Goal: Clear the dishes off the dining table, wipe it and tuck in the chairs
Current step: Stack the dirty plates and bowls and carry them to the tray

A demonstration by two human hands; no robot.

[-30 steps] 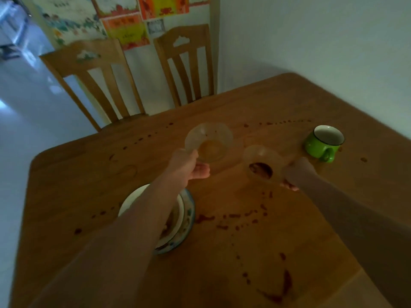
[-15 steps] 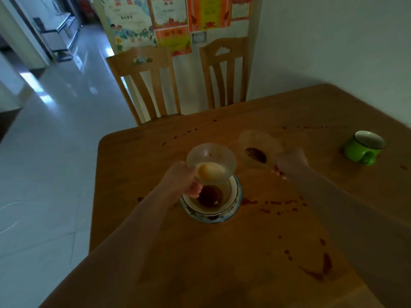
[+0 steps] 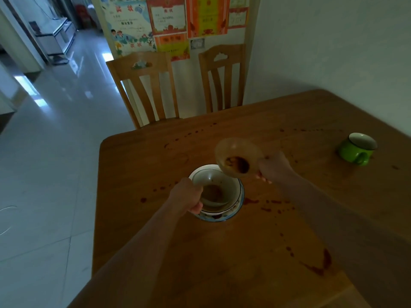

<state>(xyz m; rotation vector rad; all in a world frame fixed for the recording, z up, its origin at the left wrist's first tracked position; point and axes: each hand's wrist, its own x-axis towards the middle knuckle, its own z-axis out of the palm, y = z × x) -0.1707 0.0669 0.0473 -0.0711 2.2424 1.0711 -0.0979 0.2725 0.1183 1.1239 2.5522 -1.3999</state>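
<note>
Half a second ago the left hand [image 3: 185, 196] held its clear bowl [image 3: 213, 185] above the near-left rim of the blue-rimmed bowl [image 3: 222, 218]. Now the clear bowl is lower and sits in or just over that bowl; whether they touch cannot be told. The fingers are curled round its left rim, thumb on top. The right hand [image 3: 274, 166] has come in toward the left hand. It grips a second clear bowl, the sauce bowl [image 3: 238, 156], by its right rim, tilted so its dark sauce faces the camera. In this view the sauce bowl overlaps the far rim of the blue-rimmed bowl.

The table [image 3: 222, 263] ends left of the left hand, with a rounded corner beyond it, and open floor [image 3: 55, 152] lies past that edge. Beyond both hands, two chairs [image 3: 144, 85] [image 3: 222, 76] stand at the far edge. A green mug [image 3: 353, 152] stands well right of the right hand, near the wall side. Dark stains [image 3: 251, 200] dot the wood just beside the blue-rimmed bowl and under the right arm.
</note>
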